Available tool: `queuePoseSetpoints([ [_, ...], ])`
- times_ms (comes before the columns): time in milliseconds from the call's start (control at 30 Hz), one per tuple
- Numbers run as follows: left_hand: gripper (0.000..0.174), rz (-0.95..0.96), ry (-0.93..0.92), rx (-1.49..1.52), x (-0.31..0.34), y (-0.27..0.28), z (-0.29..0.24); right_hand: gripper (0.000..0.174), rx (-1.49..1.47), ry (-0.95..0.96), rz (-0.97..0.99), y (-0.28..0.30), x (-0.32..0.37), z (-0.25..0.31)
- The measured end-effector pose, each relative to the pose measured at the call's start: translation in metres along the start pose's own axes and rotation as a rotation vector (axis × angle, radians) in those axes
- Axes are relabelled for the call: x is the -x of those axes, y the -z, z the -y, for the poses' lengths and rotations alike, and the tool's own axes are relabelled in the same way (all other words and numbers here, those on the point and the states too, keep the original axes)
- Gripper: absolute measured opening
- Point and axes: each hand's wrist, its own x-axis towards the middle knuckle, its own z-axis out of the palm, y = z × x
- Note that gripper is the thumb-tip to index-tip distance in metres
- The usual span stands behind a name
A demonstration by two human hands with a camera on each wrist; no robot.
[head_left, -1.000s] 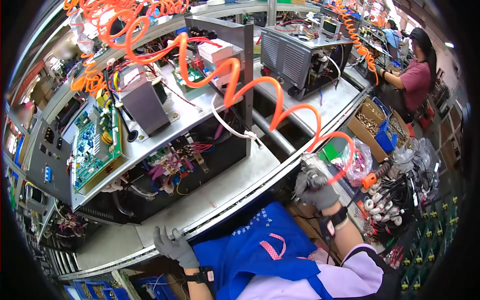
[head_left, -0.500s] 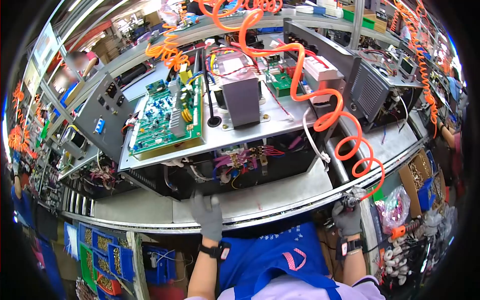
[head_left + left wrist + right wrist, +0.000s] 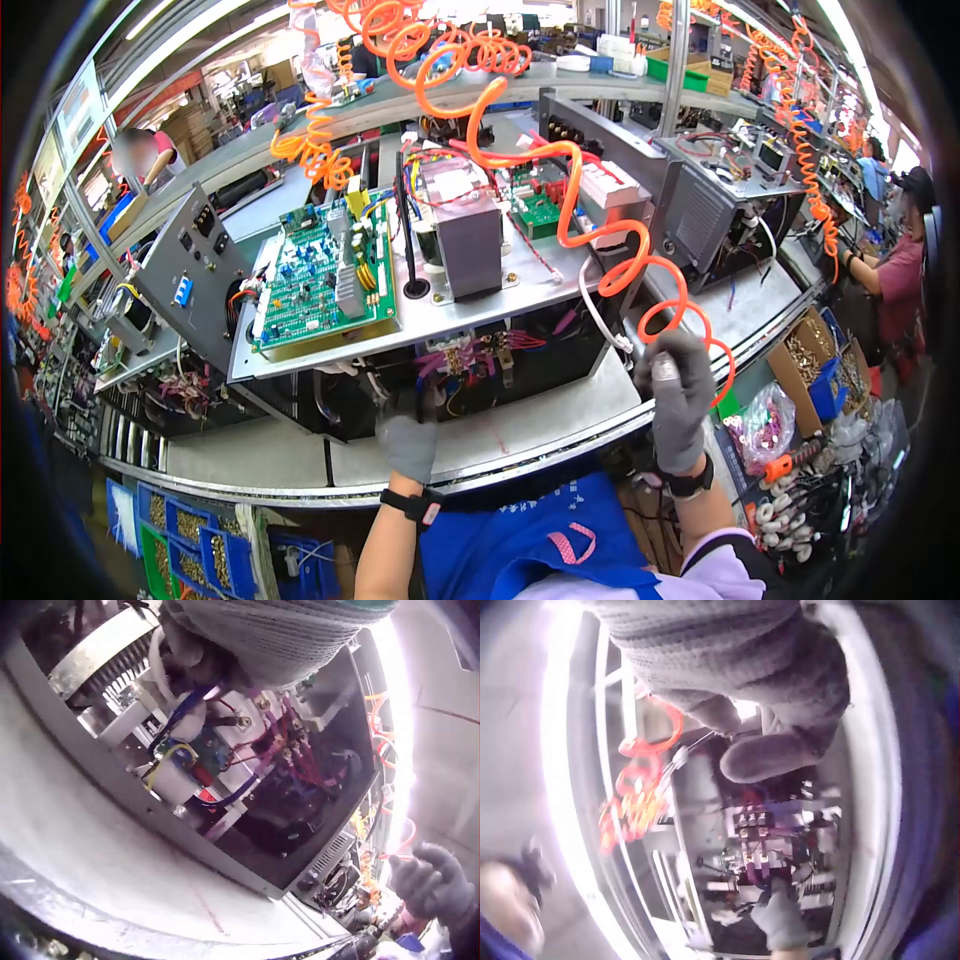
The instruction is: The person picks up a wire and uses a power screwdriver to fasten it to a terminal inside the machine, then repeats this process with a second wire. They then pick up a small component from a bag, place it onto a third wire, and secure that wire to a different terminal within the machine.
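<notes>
My gloved left hand reaches into the open lower front of a large welding-machine-like chassis. In the left wrist view its fingers are beside white tubing and a dark blue wire; I cannot tell whether they pinch one. My gloved right hand is raised at the front right of the chassis, fingers curled and thumb extended. It grips a small air tool, mostly hidden, at the end of an orange coiled hose. A green circuit board and a grey transformer sit on the chassis shelf.
A second grey machine stands right along the conveyor rail. Blue parts bins are below left. At right are a carton of screws, an orange-handled tool and white rings. Another person works beyond.
The head view has swung left, then slightly back. My left hand has moved from the rail edge into the chassis opening. My right hand has risen from the side bench toward the chassis.
</notes>
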Motion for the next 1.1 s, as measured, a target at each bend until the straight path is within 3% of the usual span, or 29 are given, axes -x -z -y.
queuePoseSetpoints([
  [33, 0.016, -0.008, -0.009, -0.024, 0.001, 0.0, 0.001, 0.016, 0.163, 0.314, 0.039, -0.007, -0.019, 0.018],
  [67, 0.023, 0.145, 0.104, -0.025, 0.002, 0.003, 0.001, 0.018, 0.292, 0.416, -0.016, -0.013, -0.032, 0.035],
  [100, 0.023, 0.129, 0.098, -0.015, 0.002, 0.003, 0.0, 0.023, 0.308, 0.464, -0.033, -0.032, -0.049, 0.057],
  [167, 0.023, 0.105, 0.084, -0.006, 0.003, 0.003, -0.001, 0.056, 0.508, 0.249, 0.12, -0.06, -0.079, 0.089],
  [200, 0.024, 0.102, 0.085, 0.008, 0.003, 0.003, -0.002, 0.071, 0.802, 0.297, 0.144, -0.067, -0.096, 0.083],
  [233, 0.024, 0.097, 0.085, 0.023, 0.003, 0.002, -0.003, 0.074, 0.944, 0.253, 0.167, -0.073, -0.113, 0.074],
  [300, 0.025, 0.134, 0.116, 0.077, 0.003, 0.006, -0.002, 0.065, 0.157, -0.339, 0.421, -0.085, -0.132, 0.088],
  [367, 0.027, 0.211, 0.187, 0.153, 0.002, 0.011, 0.0, 0.05, -0.338, -0.311, 0.581, -0.073, -0.138, 0.088],
  [400, 0.028, 0.183, 0.169, 0.179, 0.003, 0.018, 0.004, 0.037, -0.635, -0.48, 0.611, -0.057, -0.144, 0.095],
  [433, 0.03, 0.149, 0.151, 0.206, 0.005, 0.027, 0.011, 0.031, -0.646, -0.258, 0.639, -0.036, -0.142, 0.099],
  [467, 0.031, 0.114, 0.139, 0.234, 0.006, 0.034, 0.016, 0.029, -0.464, 0.016, 0.588, -0.022, -0.135, 0.12],
  [567, 0.035, -0.176, 0.048, 0.134, 0.006, 0.07, 0.04, 0.034, -0.045, 0.107, 0.002, 0.017, -0.151, 0.148],
  [600, 0.038, -0.161, 0.136, 0.07, 0.011, 0.081, 0.057, 0.034, -0.185, 0.19, 0.064, 0.026, -0.169, 0.133],
  [633, 0.041, -0.248, 0.099, -0.056, 0.009, 0.095, 0.067, 0.035, -0.04, 0.185, -0.05, 0.037, -0.184, 0.108],
  [667, 0.042, -0.307, 0.081, -0.126, 0.002, 0.109, 0.077, 0.035, -0.041, 0.121, 0.117, 0.066, -0.216, 0.073],
  [733, 0.046, -0.418, 0.029, -0.287, -0.023, 0.144, 0.083, 0.031, 0.185, 0.29, 0.183, 0.106, -0.238, -0.029],
  [800, 0.052, -0.527, -0.038, -0.432, -0.06, 0.182, 0.085, 0.038, 0.089, 0.065, 0.174, 0.073, -0.222, -0.046],
  [833, 0.056, -0.57, -0.078, -0.481, -0.079, 0.199, 0.089, 0.045, -0.072, -0.265, 0.085, 0.04, -0.199, -0.021],
  [900, 0.057, -0.586, -0.188, -0.475, -0.131, 0.227, 0.086, 0.056, 0.016, 0.127, 0.181, 0.03, -0.189, -0.029],
  [967, 0.06, -0.509, -0.267, -0.692, -0.182, 0.243, 0.1, 0.063, 0.106, 0.399, 0.157, -0.002, -0.184, -0.008],
  [1033, 0.063, -0.436, -0.278, -0.888, -0.226, 0.255, 0.114, 0.044, 0.073, 0.386, 0.187, -0.021, -0.187, 0.01],
  [1100, 0.069, -0.379, 0.032, -0.911, -0.264, 0.253, 0.137, 0.035, 0.068, 0.378, 0.288, -0.019, -0.206, 0.007],
])
